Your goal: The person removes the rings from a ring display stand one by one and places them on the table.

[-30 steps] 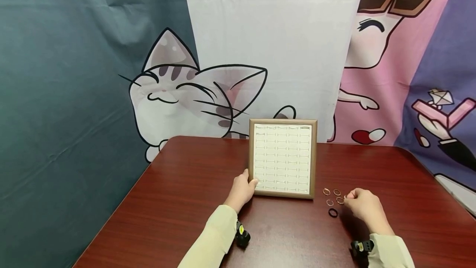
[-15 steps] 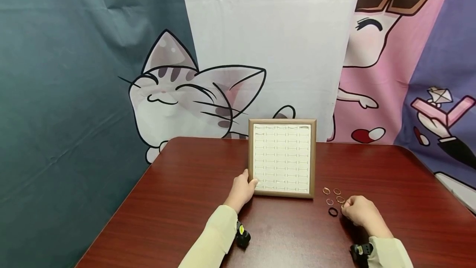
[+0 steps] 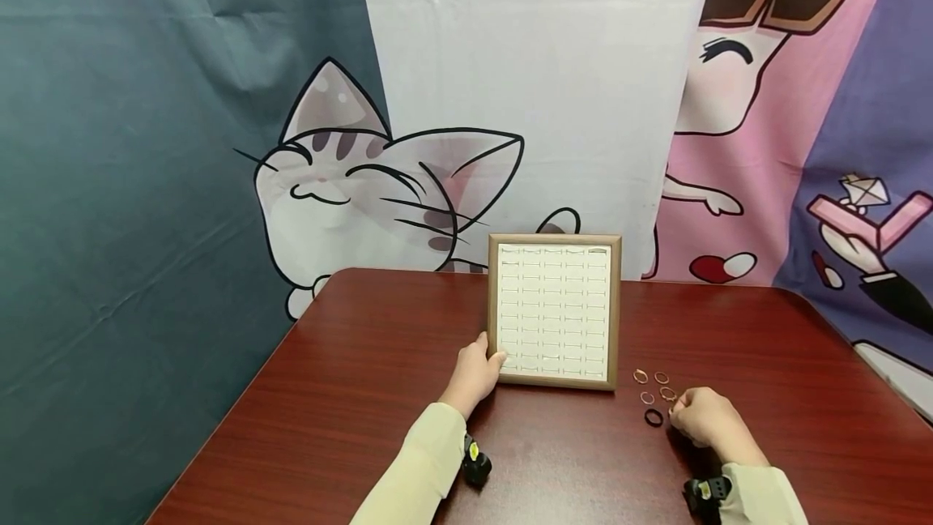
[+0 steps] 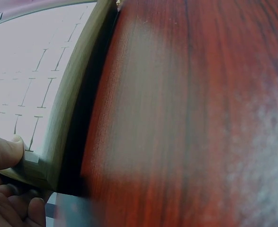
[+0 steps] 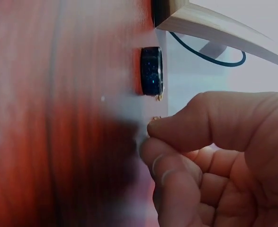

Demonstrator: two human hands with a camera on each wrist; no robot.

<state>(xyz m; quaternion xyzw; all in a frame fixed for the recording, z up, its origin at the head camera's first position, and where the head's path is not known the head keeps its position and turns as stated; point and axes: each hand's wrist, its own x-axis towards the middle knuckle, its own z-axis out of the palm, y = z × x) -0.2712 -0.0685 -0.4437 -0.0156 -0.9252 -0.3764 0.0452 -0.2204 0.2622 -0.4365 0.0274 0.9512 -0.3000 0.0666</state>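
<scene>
In the head view, my left hand [image 3: 474,375] grips the lower left corner of a wood-framed ring display board [image 3: 554,310], its thumb on the front. The left wrist view shows that thumb [image 4: 8,151] over the white slotted face, fingers curled beneath the frame. My right hand [image 3: 707,418] is low over the table, thumb and index fingertips together; whether something small is between them is hidden. Just left of it lie a black ring [image 3: 653,417] and several gold or silver-toned rings [image 3: 667,394]. In the right wrist view the black ring [image 5: 151,71] is beyond the fingertips.
The red-brown wooden table [image 3: 350,395] runs back to a printed cloth backdrop [image 3: 539,63]. Dark bars sit in the board's top row of slots, at its right end [image 3: 597,250] and elsewhere too small to identify. Each wrist wears a small black camera [image 3: 477,464].
My right hand has drawn slightly nearer to me along the table, away from the gold rings, then stays almost still. The left hand and the board hold their place.
</scene>
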